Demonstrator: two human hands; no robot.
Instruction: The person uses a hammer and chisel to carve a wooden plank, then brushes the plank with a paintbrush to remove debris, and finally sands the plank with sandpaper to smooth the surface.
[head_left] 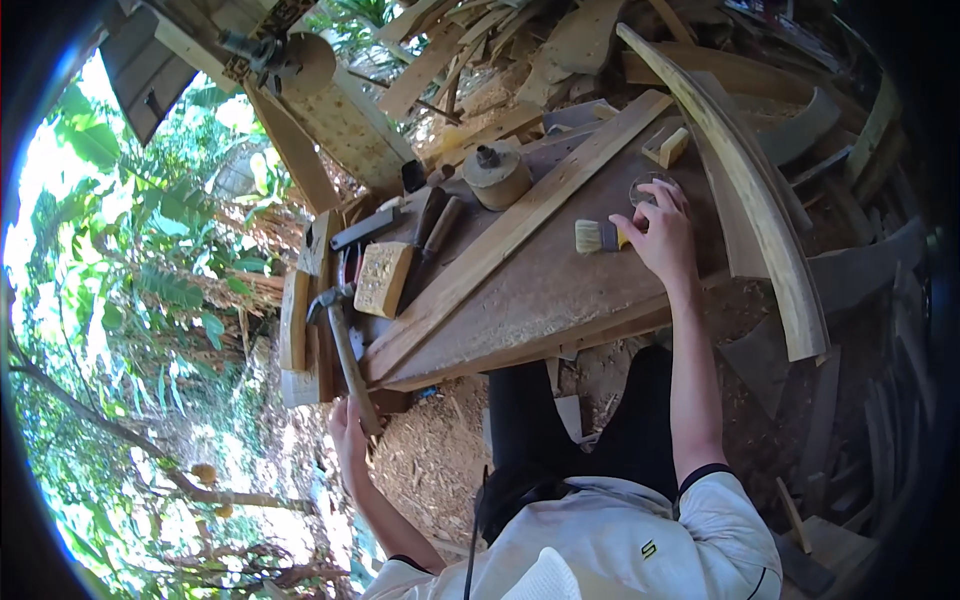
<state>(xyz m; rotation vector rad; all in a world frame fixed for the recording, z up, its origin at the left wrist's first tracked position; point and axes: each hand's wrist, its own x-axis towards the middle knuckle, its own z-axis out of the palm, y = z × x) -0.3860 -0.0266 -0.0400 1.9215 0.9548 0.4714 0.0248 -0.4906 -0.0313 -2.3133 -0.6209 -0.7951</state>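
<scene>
My left hand is at the lower left, its fingers up and loosely bent beside the wooden handle of a claw hammer. No finger shows across the handle; whether they touch is unclear. The hammer's head rests among the tools, and its handle reaches past the bench edge. Over the bench's right part, my right hand has its thumb spread from its fingers. Its fingertips are at the rim of a round, clear container. A flat paintbrush with pale bristles lies by the thumb, its yellow handle partly hidden under the hand.
On the wooden bench lies a long plank. Beyond it are a round pot, a wood block and dark-handled tools. A small wood piece sits near a long curved board. Scrap wood is heaped behind.
</scene>
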